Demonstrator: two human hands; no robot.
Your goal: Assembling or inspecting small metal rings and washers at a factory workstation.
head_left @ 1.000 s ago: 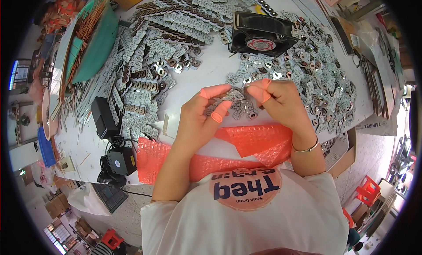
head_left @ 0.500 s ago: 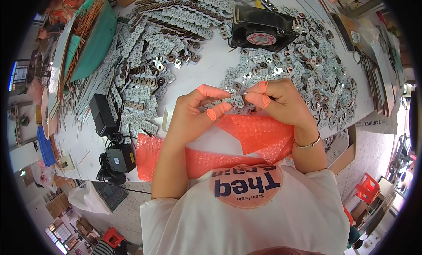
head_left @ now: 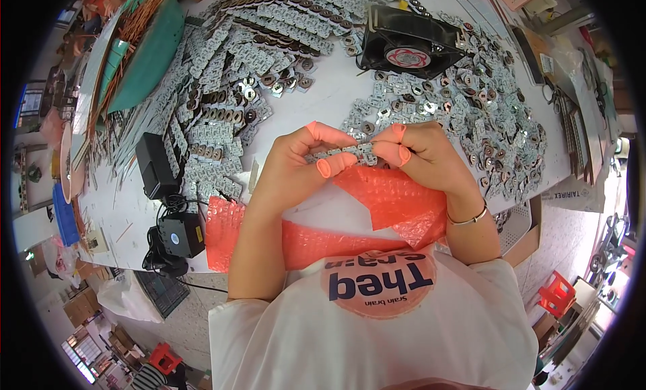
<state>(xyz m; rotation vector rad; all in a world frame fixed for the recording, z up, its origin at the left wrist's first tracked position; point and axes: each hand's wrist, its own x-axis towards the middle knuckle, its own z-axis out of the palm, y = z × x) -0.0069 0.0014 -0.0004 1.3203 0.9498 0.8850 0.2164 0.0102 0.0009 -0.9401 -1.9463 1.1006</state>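
Note:
My left hand [head_left: 293,165] is closed in a pinch around a strip of small silvery metal pieces [head_left: 363,152]. Orange finger cots cover the thumb and forefinger of both hands. From the other side, my right hand [head_left: 431,154], a bangle at its wrist, pinches at the strip's right end; its fingertips hide the exact contact. Below the hands, a sheet of red bubble wrap [head_left: 390,202] lies across the near table edge. Just beyond my right hand spreads a heap of loose square metal pieces with round brown or shiny centres [head_left: 464,101].
A black fan [head_left: 410,44] stands at the back of the white table [head_left: 309,101]. Stacked strips [head_left: 215,114] cover the left, beside a green basin [head_left: 151,50] of copper-coloured sticks. Black power adapters [head_left: 182,234] with cables sit at the near left. Scissors [head_left: 550,94] lie at right.
The view has shifted slightly. Both hands stay close together, and the strip between them now lies flatter, with more of its length showing between my left thumb and forefinger.

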